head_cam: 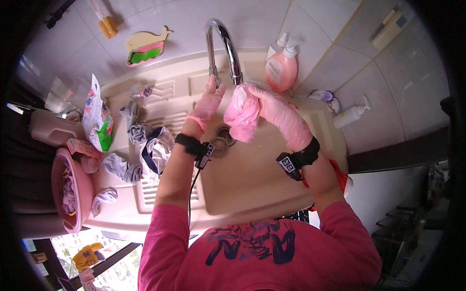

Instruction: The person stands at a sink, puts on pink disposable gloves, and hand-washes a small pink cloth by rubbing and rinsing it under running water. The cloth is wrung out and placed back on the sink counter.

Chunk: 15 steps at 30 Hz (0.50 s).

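My left hand (209, 100), in a pink glove, reaches up to the base of the chrome tap (218, 31). Its fingers are slightly apart beside the tap's handle (218, 82); whether they touch it is hard to tell. A bunched, wet-looking pink cloth (242, 122) hangs from my right hand (271, 103), also gloved in pink, just below the spout. Under the cloth lies the beige sink basin (251, 182), with its round drain (224, 134) partly covered by a strainer (218, 146).
Grey socks (122, 168) and a white garment with dark trim (158, 149) lie on the ribbed washboard (149, 198). A pink basin (85, 203) holding laundry stands left, near a detergent bag (98, 123). Pump bottles (282, 71) stand behind the sink. Tiled walls (356, 72) bound the back and right.
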Each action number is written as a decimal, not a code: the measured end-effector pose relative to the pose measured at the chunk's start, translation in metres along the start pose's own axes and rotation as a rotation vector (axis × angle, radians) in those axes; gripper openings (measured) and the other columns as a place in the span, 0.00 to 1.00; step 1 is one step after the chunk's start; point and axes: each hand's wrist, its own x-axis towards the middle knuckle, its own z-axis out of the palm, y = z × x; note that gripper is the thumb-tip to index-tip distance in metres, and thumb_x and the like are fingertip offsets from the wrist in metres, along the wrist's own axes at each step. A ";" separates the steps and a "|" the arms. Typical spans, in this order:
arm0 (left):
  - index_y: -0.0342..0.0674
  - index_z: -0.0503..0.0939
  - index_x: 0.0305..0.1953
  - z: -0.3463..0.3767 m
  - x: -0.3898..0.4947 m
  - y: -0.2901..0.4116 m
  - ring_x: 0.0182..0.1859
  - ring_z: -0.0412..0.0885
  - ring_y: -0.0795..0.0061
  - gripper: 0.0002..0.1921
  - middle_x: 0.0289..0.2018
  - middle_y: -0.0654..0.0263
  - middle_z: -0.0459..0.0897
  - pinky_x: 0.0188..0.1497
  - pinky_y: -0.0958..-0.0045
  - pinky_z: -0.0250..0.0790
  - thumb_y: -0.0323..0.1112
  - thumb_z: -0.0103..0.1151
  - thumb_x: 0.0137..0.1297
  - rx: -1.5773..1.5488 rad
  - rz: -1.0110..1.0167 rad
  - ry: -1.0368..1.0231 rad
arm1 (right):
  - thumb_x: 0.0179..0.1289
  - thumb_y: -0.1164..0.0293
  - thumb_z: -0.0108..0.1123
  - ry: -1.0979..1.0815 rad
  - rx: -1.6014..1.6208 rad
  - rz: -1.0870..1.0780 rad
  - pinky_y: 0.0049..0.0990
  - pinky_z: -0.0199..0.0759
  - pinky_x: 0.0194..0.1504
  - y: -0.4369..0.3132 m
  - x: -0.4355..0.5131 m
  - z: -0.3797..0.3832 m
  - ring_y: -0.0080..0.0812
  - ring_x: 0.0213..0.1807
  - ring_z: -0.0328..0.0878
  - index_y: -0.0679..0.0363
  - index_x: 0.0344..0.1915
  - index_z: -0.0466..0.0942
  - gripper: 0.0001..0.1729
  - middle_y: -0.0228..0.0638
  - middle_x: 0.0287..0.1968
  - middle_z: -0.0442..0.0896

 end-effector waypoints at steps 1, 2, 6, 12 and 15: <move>0.33 0.58 0.65 -0.004 -0.010 0.010 0.61 0.65 0.73 0.27 0.59 0.63 0.69 0.65 0.76 0.53 0.44 0.43 0.71 -0.186 -0.043 -0.050 | 0.67 0.67 0.52 0.010 0.015 0.003 0.30 0.71 0.50 -0.003 -0.001 0.000 0.29 0.47 0.75 0.68 0.49 0.72 0.16 0.37 0.46 0.77; 0.33 0.57 0.65 -0.004 -0.026 0.021 0.64 0.62 0.73 0.29 0.61 0.62 0.66 0.66 0.76 0.51 0.47 0.41 0.72 -0.199 -0.047 -0.064 | 0.67 0.67 0.52 -0.015 0.017 0.023 0.30 0.71 0.50 -0.006 -0.002 0.000 0.29 0.47 0.75 0.67 0.49 0.72 0.17 0.37 0.47 0.77; 0.34 0.72 0.51 0.025 -0.062 0.060 0.52 0.73 0.75 0.18 0.49 0.62 0.76 0.55 0.76 0.63 0.41 0.48 0.70 -0.309 -0.075 -0.205 | 0.67 0.65 0.52 0.012 0.062 0.024 0.29 0.70 0.51 -0.022 -0.009 -0.005 0.29 0.46 0.75 0.67 0.49 0.73 0.18 0.38 0.46 0.77; 0.38 0.76 0.39 0.056 -0.050 0.085 0.38 0.76 0.77 0.05 0.34 0.68 0.80 0.46 0.78 0.68 0.30 0.57 0.63 -0.574 -0.103 -0.190 | 0.66 0.66 0.53 0.327 -0.172 -0.158 0.26 0.68 0.52 -0.060 -0.028 -0.024 0.28 0.46 0.75 0.65 0.48 0.74 0.16 0.35 0.45 0.78; 0.37 0.74 0.43 0.083 -0.041 0.096 0.43 0.78 0.67 0.09 0.41 0.60 0.79 0.52 0.67 0.70 0.33 0.51 0.66 -1.238 -0.269 -0.274 | 0.64 0.70 0.52 0.535 -0.728 -0.342 0.27 0.67 0.53 -0.076 -0.029 -0.028 0.31 0.47 0.75 0.63 0.49 0.74 0.14 0.35 0.45 0.79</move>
